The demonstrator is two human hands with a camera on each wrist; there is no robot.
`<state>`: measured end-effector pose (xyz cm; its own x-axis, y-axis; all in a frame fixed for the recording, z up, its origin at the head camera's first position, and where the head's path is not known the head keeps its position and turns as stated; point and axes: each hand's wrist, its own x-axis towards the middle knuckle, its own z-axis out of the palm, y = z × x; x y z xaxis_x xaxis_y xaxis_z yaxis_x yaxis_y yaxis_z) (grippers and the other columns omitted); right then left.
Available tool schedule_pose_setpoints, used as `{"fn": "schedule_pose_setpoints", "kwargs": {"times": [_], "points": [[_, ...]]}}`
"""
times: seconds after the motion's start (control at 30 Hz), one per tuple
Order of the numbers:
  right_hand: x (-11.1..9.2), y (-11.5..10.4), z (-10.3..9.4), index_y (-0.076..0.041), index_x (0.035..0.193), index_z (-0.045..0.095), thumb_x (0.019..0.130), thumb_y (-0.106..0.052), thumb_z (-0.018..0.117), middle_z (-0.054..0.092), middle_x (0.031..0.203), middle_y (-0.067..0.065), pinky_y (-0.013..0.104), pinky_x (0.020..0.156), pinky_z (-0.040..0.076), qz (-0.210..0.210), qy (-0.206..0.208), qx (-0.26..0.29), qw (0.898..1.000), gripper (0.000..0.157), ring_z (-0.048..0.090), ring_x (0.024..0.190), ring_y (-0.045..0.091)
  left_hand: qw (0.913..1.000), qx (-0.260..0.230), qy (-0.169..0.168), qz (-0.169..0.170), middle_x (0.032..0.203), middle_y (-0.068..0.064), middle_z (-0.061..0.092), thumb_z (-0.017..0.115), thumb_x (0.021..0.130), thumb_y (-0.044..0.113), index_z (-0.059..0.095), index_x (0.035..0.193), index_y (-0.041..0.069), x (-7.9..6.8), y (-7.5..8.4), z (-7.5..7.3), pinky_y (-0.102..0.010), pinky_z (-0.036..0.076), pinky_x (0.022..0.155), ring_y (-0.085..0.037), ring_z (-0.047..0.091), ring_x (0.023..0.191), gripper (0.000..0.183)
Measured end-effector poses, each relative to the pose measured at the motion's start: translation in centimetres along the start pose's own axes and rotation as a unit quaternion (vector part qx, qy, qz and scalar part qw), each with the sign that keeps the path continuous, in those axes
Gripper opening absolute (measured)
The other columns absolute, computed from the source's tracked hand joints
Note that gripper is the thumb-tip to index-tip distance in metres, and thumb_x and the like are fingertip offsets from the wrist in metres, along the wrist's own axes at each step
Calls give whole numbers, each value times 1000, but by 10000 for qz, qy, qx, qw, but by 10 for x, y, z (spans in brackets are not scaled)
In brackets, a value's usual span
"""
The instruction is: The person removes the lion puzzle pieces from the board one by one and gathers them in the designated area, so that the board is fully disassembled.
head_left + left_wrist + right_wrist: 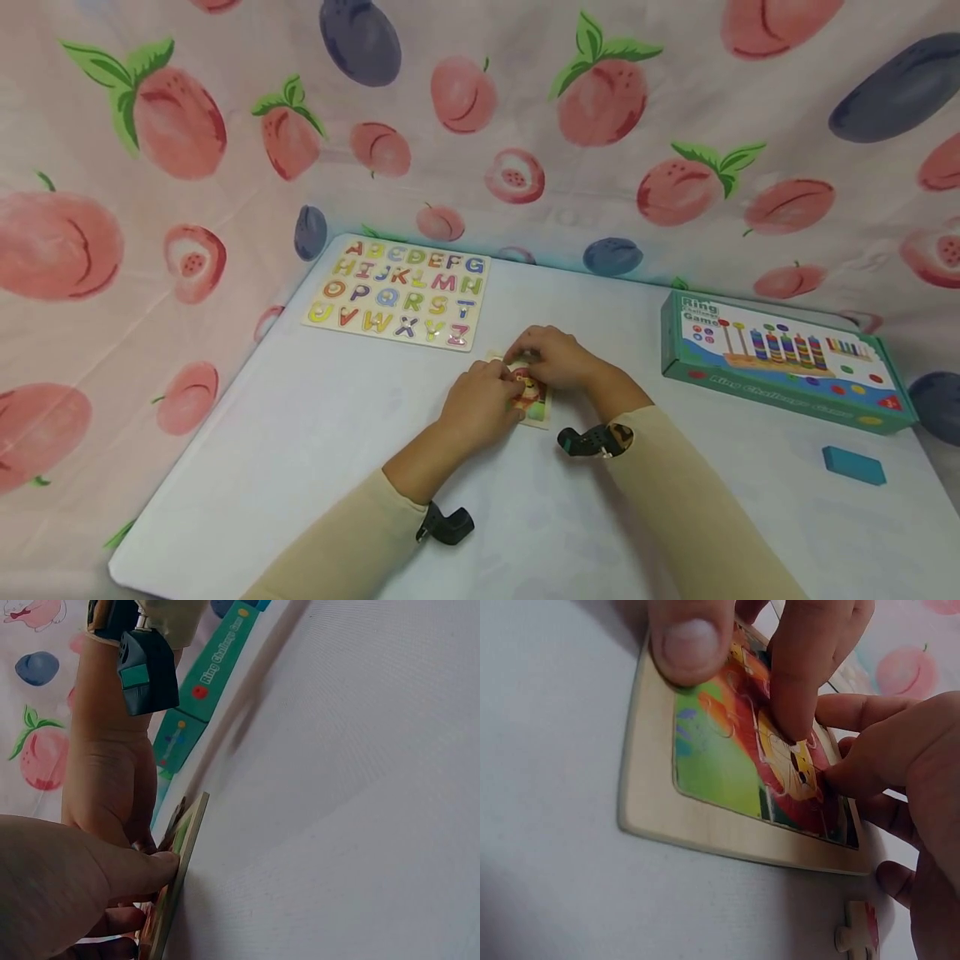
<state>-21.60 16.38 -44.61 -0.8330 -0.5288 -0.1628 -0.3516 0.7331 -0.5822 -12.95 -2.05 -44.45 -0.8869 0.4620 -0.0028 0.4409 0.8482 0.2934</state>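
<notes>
A small wooden jigsaw puzzle [536, 402] with a lion picture lies on the white table, partly covered by both hands. My left hand [482, 405] holds its left side: in the right wrist view the thumb [692, 649] presses the pale frame and a finger [799, 682] bears on the lion's face. From the far right side my right hand [557, 358] grips the puzzle, with one fingertip on the lion and other fingers past the frame's edge. Some right fingertips are hidden. Close by the frame, a loose puzzle piece [861, 931] rests on the table.
An alphabet board [397, 292] of colourful letters lies at the back left. The green ring game box [783, 362] stands at the back right, with a blue block [853, 465] in front of it. A fruit-print cloth [450, 179] hangs behind the table.
</notes>
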Motion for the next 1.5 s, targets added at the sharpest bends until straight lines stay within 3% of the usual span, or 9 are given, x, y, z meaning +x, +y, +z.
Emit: {"fn": "schedule_pose_setpoints", "kwargs": {"times": [0.23, 0.5, 1.07, 1.37, 1.5], "points": [[-2, -1, 0, -21, 118, 82, 91, 0, 74, 68, 125, 0, 61, 113, 38, 14, -117, 56, 9999, 35, 56, 130, 28, 9999, -12, -35, -141, 121, -2, 67, 85, 93, 36, 83, 124, 20, 0, 1, 1, -35, 51, 89, -21, 57, 109, 35], [-2, 0, -2, -19, 118, 82, 92, 3, 75, 66, 122, 2, 51, 109, 46, 28, -139, 178, 9997, 35, 58, 124, 27, 9998, 49, -55, -182, 120, -2, 66, 85, 93, 38, 82, 125, 19, 2, 2, 2, -34, 50, 87, -21, 56, 107, 37], [-5, -4, -1, -17, 121, 76, 93, 5, 74, 68, 129, 6, 52, 113, 45, 301, 35, 369, 9989, 35, 57, 123, 29, 10000, 35, -47, -57, 122, -1, 66, 83, 95, 38, 81, 127, 21, 2, 1, 0, -34, 50, 87, -21, 55, 107, 37], [-10, 2, -3, -21, 120, 73, 101, -10, 74, 71, 115, 1, 37, 88, 51, 438, -23, 655, 9969, 22, 59, 99, 24, 9999, 52, -53, -78, 118, -1, 64, 84, 94, 38, 81, 127, 21, 6, 5, 2, -34, 49, 85, -21, 54, 105, 37], [-9, 1, 0, -23, 120, 73, 102, -14, 74, 72, 115, -1, 36, 86, 50, 365, -41, 642, 9973, 21, 59, 96, 21, 10000, 31, 23, -90, 117, -2, 64, 85, 93, 38, 82, 126, 21, 2, 2, 4, -35, 49, 84, -21, 55, 105, 38]]}}
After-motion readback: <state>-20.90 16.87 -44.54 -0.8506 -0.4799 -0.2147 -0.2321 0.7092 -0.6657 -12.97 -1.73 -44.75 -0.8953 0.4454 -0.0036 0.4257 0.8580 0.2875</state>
